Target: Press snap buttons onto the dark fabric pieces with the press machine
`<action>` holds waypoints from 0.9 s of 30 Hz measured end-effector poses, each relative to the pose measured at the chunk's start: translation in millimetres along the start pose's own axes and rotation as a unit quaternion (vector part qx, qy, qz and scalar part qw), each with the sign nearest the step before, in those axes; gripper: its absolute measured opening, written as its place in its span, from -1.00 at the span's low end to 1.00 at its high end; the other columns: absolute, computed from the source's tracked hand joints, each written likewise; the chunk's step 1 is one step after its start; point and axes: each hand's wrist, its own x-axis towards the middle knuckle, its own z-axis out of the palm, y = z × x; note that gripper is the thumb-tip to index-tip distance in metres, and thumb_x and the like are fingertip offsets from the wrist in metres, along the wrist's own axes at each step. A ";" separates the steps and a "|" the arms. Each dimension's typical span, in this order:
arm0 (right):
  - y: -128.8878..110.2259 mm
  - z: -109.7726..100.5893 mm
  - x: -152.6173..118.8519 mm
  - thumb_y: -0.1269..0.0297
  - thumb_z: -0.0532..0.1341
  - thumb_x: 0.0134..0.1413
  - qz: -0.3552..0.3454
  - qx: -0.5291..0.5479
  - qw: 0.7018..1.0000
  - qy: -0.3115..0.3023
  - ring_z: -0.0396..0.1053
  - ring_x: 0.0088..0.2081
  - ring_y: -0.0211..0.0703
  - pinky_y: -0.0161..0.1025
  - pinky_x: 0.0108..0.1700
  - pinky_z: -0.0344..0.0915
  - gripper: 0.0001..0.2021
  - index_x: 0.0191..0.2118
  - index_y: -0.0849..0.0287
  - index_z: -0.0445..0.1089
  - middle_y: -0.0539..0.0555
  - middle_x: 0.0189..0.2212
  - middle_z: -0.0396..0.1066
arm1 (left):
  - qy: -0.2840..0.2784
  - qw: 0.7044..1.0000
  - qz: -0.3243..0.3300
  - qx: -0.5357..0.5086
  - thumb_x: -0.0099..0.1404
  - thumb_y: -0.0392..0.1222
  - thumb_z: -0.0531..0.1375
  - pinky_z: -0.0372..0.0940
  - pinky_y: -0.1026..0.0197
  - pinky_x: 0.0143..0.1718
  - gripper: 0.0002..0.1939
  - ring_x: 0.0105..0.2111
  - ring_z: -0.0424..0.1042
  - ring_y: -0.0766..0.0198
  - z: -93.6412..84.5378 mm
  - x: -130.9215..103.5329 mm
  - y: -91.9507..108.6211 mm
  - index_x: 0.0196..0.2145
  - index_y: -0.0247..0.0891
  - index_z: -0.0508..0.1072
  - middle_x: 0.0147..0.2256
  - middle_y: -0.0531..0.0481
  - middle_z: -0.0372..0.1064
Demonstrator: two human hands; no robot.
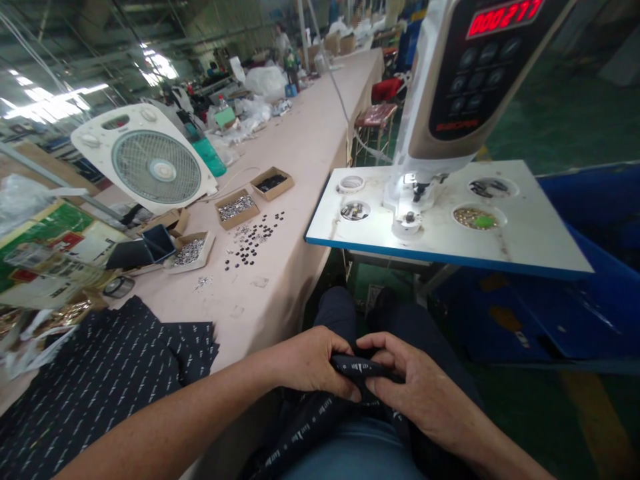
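A dark fabric piece (305, 427) with white lettering lies across my lap, and a folded part of it is raised between my hands. My left hand (313, 360) grips the left end of the fold, thumb below. Closed round the fold's right end is my right hand (405, 377), its thumb and fingers pinching the cloth. The two hands are close together, just below the machine (407, 217), whose white plate (430, 250) has round cups of small metal parts. The machine's red display reads 000277.
On the long table (280, 280) at left stand a white fan (160, 167), cardboard boxes (237, 208) of small parts, scattered black caps (250, 250) and a stack of patterned dark cloth (115, 373). A blue bin (550, 320) is at right, under the machine plate.
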 end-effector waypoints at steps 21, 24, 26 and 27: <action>1.5 -2.4 -1.0 0.33 0.28 -0.09 0.011 0.048 0.997 -0.067 0.51 -0.22 -0.07 -0.19 -0.16 0.37 -0.49 0.08 0.22 0.40 0.09 -0.21 0.60 | -0.036 0.999 -0.013 -0.030 -0.03 -0.02 0.44 0.11 0.35 -0.43 -0.65 -0.48 0.22 0.40 0.0 1.2 -6.8 -0.34 -0.30 0.57 -0.51 0.19 0.27; 1.1 -2.1 -0.1 0.33 0.28 -0.09 0.015 0.050 0.996 -0.071 0.51 -0.23 -0.10 -0.22 -0.18 0.36 -0.48 0.08 0.22 0.40 0.07 -0.21 0.60 | -0.068 0.995 -0.040 -0.060 -0.04 0.00 0.45 0.18 0.33 -0.37 -0.60 -0.46 0.28 0.37 -5.2 0.1 -8.3 -0.28 -0.28 0.58 -0.47 0.17 0.35; 2.0 -1.6 1.3 0.32 0.29 -0.09 0.021 0.058 0.995 -0.073 0.50 -0.25 -0.12 -0.24 -0.20 0.36 -0.48 0.08 0.22 0.39 0.06 -0.23 0.59 | -0.075 0.993 -0.050 -0.073 -0.04 0.01 0.45 0.20 0.32 -0.35 -0.58 -0.45 0.29 0.36 -6.8 1.1 -10.1 -0.27 -0.28 0.58 -0.46 0.16 0.37; 3.0 -1.3 2.1 0.32 0.29 -0.10 0.022 0.062 0.995 -0.073 0.50 -0.26 -0.13 -0.25 -0.22 0.35 -0.48 0.08 0.22 0.39 0.06 -0.24 0.59 | -0.073 0.993 -0.050 -0.073 -0.04 0.01 0.45 0.19 0.33 -0.35 -0.59 -0.45 0.29 0.37 -6.6 2.1 -11.3 -0.28 -0.28 0.58 -0.46 0.16 0.36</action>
